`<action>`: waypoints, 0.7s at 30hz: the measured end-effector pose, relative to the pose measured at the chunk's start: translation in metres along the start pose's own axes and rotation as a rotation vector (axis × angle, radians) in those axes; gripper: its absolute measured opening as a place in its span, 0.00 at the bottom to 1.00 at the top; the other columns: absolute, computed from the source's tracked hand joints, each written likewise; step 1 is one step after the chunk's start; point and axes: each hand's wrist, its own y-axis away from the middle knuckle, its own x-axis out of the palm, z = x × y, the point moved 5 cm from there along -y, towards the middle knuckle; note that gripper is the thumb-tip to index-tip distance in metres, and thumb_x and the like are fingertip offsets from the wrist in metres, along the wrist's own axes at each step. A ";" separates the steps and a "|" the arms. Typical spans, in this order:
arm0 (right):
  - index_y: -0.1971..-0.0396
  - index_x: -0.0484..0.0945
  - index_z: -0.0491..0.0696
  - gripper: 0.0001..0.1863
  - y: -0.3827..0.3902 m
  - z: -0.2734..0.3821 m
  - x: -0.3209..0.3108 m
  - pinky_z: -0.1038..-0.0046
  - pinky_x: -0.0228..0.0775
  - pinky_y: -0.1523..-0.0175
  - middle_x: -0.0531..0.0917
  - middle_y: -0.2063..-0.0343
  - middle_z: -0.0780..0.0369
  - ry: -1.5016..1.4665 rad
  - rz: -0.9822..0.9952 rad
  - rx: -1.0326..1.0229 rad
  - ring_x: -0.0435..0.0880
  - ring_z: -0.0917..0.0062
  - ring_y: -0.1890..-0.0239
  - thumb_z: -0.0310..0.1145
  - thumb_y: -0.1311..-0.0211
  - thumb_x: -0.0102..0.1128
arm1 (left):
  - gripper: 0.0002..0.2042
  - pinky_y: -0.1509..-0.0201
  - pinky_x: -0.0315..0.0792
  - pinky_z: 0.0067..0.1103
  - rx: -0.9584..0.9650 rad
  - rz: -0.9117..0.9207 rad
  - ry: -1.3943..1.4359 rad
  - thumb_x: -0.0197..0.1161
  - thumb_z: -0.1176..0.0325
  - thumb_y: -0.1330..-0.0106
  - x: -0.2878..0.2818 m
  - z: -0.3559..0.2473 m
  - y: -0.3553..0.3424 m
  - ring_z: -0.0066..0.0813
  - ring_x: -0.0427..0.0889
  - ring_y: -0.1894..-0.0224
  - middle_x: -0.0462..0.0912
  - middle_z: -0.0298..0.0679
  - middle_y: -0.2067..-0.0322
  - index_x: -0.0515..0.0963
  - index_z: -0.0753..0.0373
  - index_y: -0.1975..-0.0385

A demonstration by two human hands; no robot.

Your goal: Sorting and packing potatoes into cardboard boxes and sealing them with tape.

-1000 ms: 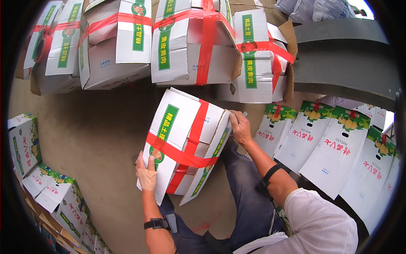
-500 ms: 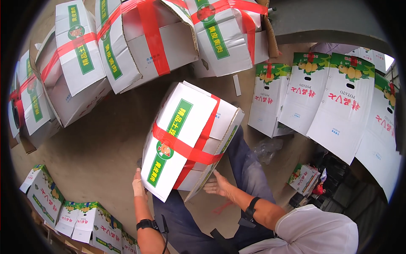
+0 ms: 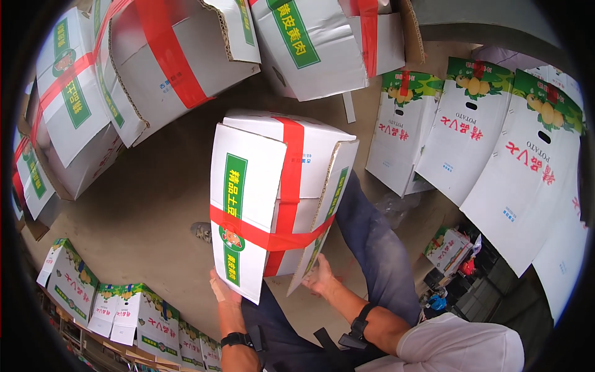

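Observation:
A white carton (image 3: 248,180) crossed with red tape, with green label strips on its flaps, is held up tilted between my legs. My left hand (image 3: 223,286) grips it at the lower left corner, its fingers partly hidden against the side. My right hand (image 3: 319,278) holds the lower right, beside a loose flap edge, with fingertips partly behind the cardboard. My dark-trousered legs (image 3: 378,254) flank the carton, and one shoe (image 3: 202,232) shows at its left.
Several taped white cartons (image 3: 304,49) form a row along the top, below a dark curved surface (image 3: 489,22). Printed cartons or flattened sheets (image 3: 471,124) lean at the right, more cartons (image 3: 68,291) line the lower left, and small clutter (image 3: 452,254) lies at right.
My right hand moved from the carton's upper right edge down to its lower right. The carton turned straighter in view, and the surrounding cartons shifted as my head moved.

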 end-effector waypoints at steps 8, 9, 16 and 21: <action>0.50 0.78 0.36 0.28 0.164 0.281 0.134 0.66 0.67 0.42 0.82 0.52 0.49 1.090 -0.365 -1.484 0.80 0.59 0.49 0.49 0.31 0.51 | 0.17 0.49 0.77 0.35 -0.061 -0.081 0.278 0.46 0.59 0.32 0.022 0.094 0.024 0.40 0.82 0.53 0.82 0.39 0.56 0.78 0.60 0.56; 0.49 0.77 0.37 0.28 0.189 0.292 0.175 0.66 0.67 0.41 0.80 0.50 0.49 1.171 -0.260 -1.678 0.79 0.59 0.48 0.49 0.30 0.50 | 0.17 0.49 0.77 0.35 -0.059 -0.102 0.288 0.46 0.58 0.33 0.024 0.097 0.023 0.40 0.82 0.54 0.83 0.39 0.56 0.78 0.60 0.57; 0.51 0.77 0.40 0.25 0.202 0.281 0.262 0.65 0.67 0.41 0.79 0.51 0.51 1.614 0.216 -1.950 0.77 0.57 0.47 0.49 0.30 0.48 | 0.19 0.49 0.77 0.34 -0.010 -0.076 0.329 0.47 0.55 0.33 0.026 0.105 0.017 0.38 0.82 0.54 0.83 0.38 0.57 0.80 0.60 0.57; 0.54 0.78 0.41 0.24 0.195 0.277 0.258 0.64 0.68 0.43 0.80 0.55 0.53 1.573 0.210 -1.886 0.78 0.58 0.50 0.49 0.30 0.48 | 0.18 0.51 0.77 0.33 0.062 -0.098 0.272 0.48 0.55 0.33 0.019 0.105 0.019 0.39 0.82 0.55 0.83 0.38 0.57 0.80 0.61 0.57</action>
